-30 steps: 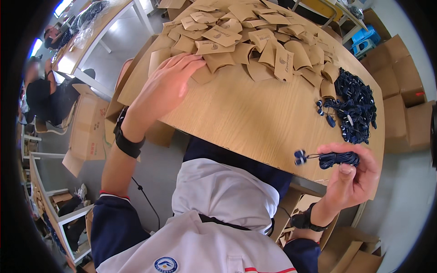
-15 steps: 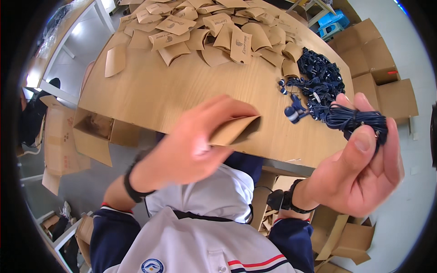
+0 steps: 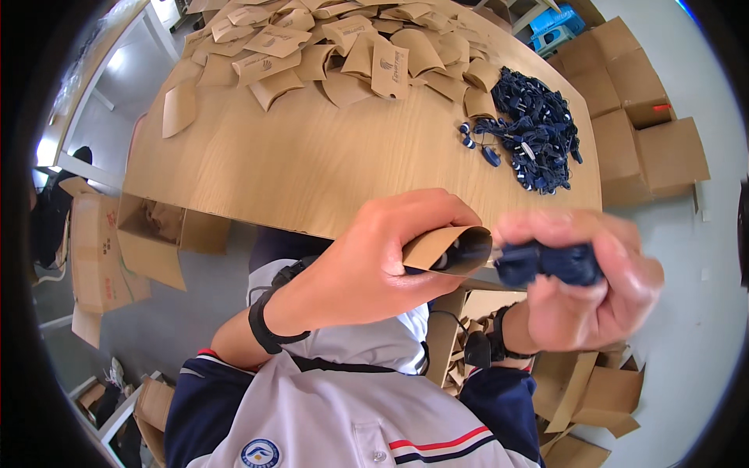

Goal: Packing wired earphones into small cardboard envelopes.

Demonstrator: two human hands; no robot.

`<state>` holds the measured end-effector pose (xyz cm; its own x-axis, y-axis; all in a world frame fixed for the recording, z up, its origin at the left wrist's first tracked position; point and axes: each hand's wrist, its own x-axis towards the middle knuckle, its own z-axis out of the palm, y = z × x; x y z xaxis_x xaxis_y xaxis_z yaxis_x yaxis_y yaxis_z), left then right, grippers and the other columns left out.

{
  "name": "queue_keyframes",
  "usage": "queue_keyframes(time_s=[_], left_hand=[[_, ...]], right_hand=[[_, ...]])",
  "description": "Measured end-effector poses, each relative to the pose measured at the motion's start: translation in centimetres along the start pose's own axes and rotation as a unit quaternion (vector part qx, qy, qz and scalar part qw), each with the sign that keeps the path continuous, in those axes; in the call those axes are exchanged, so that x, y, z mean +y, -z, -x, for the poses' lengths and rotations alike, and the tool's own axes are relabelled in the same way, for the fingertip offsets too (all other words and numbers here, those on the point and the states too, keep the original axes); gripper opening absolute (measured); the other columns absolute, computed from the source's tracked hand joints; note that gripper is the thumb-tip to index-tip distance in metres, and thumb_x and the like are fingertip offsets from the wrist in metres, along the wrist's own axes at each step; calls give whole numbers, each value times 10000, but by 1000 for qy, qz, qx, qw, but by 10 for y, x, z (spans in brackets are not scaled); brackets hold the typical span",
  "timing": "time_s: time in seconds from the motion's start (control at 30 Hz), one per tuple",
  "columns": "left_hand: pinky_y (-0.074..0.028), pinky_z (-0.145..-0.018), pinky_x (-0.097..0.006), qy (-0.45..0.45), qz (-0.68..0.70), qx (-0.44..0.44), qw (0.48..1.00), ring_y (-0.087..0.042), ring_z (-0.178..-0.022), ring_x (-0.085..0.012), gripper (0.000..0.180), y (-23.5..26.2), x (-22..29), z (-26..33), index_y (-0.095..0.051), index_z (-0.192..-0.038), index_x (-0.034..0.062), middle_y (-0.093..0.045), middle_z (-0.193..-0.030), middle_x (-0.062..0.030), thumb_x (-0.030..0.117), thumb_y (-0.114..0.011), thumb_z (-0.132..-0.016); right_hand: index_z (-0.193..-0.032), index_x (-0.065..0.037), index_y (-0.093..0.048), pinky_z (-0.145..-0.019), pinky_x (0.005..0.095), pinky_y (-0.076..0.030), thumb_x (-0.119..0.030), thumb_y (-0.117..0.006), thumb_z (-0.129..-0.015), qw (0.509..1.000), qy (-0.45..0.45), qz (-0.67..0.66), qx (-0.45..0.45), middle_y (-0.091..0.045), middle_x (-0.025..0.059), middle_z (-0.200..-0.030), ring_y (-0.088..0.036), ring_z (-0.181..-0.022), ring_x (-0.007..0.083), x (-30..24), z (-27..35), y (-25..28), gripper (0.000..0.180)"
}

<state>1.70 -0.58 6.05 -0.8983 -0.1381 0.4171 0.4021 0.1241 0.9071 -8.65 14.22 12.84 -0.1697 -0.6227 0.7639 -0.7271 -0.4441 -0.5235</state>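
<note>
"What stands past the worktop's [image 3: 312, 171] right edge?"
"Brown cartons [image 3: 624, 86], stacked beside a pale wall [image 3: 706, 242]. One bears a small red patch [image 3: 662, 108]. A blue package [image 3: 560, 17] shows near the far right corner."
"And on the left?"
"An open carton [image 3: 152, 257] sits by the near left corner, a taller carton [image 3: 101, 249] just beside it. Past the left edge there's a white-legged table [image 3: 165, 39]."
"Below the near right corner?"
"More open cartons [image 3: 612, 398]."

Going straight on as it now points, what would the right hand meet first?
Probably the open end of the kraft pillow box in the left hand; depth between them is unclear.
</note>
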Motion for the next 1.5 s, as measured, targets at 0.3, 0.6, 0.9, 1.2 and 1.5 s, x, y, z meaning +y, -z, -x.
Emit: queue_keyframes(time_s=[0.3,0.6,0.9,1.2,1.5], left_hand=[[-505,-758,-328,40,94,-33,994,-655,-849,-201,412,0,-5,10,-621,-1160,-20,-687,-971,-144,92,-772,-794],[-534,-617,-248,211,227,-54,949,-664,-684,-109,343,13,4,7,-642,-1131,-28,-695,-885,-70,197,-730,-888],[-497,-615,-333,91,93,-67,989,-664,-679,-243,220,18,-37,10,-648,-1027,0,-664,-795,-145,124,-710,-857],[-552,-676,-335,183,92,-224,953,-696,-886,-225,284,25,-44,13,-583,-1169,-15,-702,-1009,-143,97,-633,-913],[-399,-1081,-383,135,525,-35,840,-456,-1333,-252,473,1,-26,-3,-481,-1336,-24,-512,-1391,-182,348,-431,-1047]], right_hand=[[-1013,42,-579,-749,388,-561,-44,-572,-941,998,13,-31,-58,-679,298,-945,-682,-881,331,18,1,-5,112],[-965,-10,-703,-853,398,-481,-199,-685,-873,978,-119,155,-68,-704,237,-1067,-664,-912,285,10,10,-17,211],[-1056,-91,-749,-877,398,-488,6,-737,-728,952,-97,269,-111,-702,12,-870,-662,-788,166,7,17,-30,343],[-1113,77,-637,-746,319,-542,-166,-581,-980,930,-336,72,-133,-674,182,-1051,-670,-957,242,-6,26,-21,283],[-1144,-18,-620,-736,366,-523,-155,-755,-828,975,-115,170,79,-668,157,-902,-661,-738,231,29,62,-45,371]])
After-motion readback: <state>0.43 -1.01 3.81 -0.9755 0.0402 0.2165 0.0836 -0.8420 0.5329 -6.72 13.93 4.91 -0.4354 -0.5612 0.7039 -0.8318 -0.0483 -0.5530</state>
